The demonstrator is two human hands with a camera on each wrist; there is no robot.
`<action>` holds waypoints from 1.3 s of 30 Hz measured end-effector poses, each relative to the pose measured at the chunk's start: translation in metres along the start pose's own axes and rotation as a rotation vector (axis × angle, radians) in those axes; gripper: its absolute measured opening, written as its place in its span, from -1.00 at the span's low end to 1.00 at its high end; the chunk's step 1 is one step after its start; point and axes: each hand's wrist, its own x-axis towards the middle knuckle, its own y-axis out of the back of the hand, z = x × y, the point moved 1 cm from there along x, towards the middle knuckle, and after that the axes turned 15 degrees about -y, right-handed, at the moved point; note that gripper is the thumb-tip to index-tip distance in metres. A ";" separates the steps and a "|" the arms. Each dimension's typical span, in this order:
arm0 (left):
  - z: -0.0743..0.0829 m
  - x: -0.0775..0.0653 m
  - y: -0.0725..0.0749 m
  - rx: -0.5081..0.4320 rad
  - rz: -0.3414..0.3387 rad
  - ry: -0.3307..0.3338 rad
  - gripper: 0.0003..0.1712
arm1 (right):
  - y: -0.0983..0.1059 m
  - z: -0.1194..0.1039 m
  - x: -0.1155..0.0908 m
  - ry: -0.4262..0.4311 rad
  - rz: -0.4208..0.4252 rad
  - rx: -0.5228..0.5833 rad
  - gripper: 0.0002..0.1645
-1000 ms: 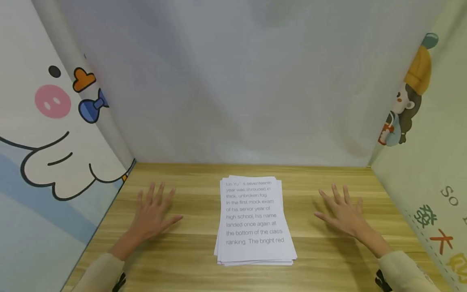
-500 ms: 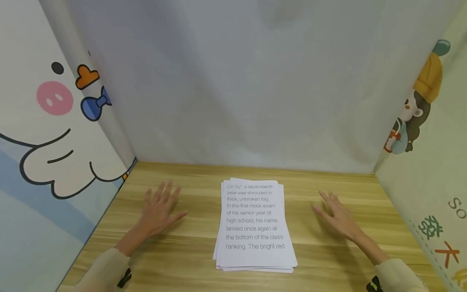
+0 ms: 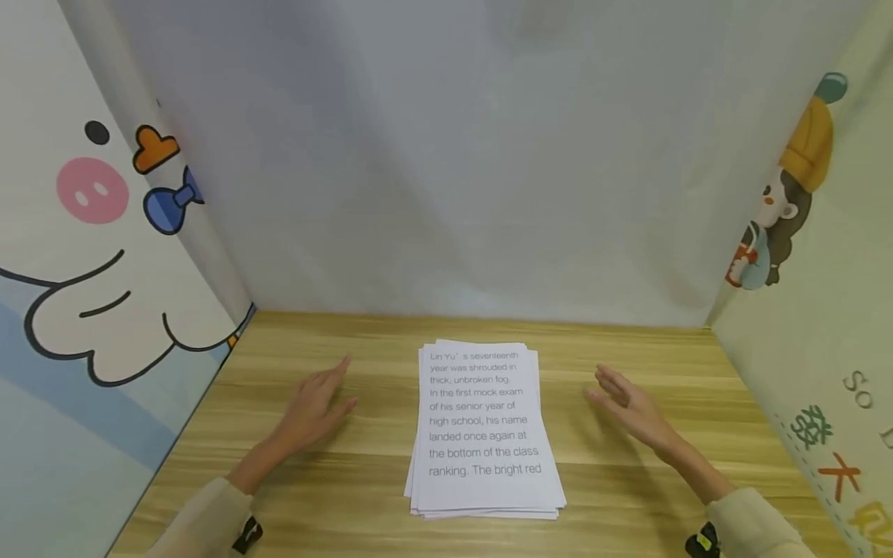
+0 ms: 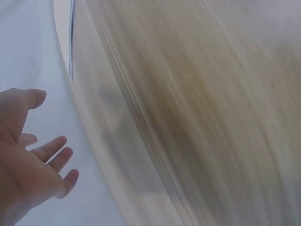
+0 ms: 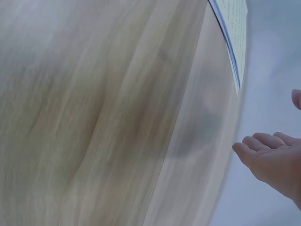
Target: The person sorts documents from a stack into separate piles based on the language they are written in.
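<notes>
Left hand (image 3: 307, 409) and right hand (image 3: 636, 415), paper stack (image 3: 483, 434) between, apart from both.

Hands (image 3: 310, 412) (image 3: 640, 417) well apart, relaxed, palms inward.

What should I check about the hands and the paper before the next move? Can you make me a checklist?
1. Hands free: ok. The left hand and right hand hold nothing.
2. Paper pile between the hands: ok. Neither hand touches it.
3. Pile resting on the table: ok.
4. Pile edges neat: not ok. Some paper pokes out at the sides and bottom.
5. Words right way up for the person: ok.
6. Words on the paper underneath: cannot tell. The top page covers nearly everything.
</notes>
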 end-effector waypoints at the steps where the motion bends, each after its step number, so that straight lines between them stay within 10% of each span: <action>1: 0.001 0.001 -0.001 -0.029 0.001 0.013 -0.21 | -0.001 -0.001 -0.001 -0.001 -0.010 0.011 -0.15; 16: 0.030 0.020 -0.023 -0.460 -0.075 0.111 -0.49 | -0.030 -0.008 0.002 -0.014 -0.171 0.196 -0.25; 25: 0.048 0.030 -0.044 -0.534 -0.151 0.099 -0.60 | -0.050 -0.006 0.007 -0.058 -0.312 0.346 -0.26; 39: 0.057 0.042 -0.065 -0.612 -0.110 0.289 -0.63 | -0.074 -0.024 0.010 -0.164 -0.149 0.294 -0.39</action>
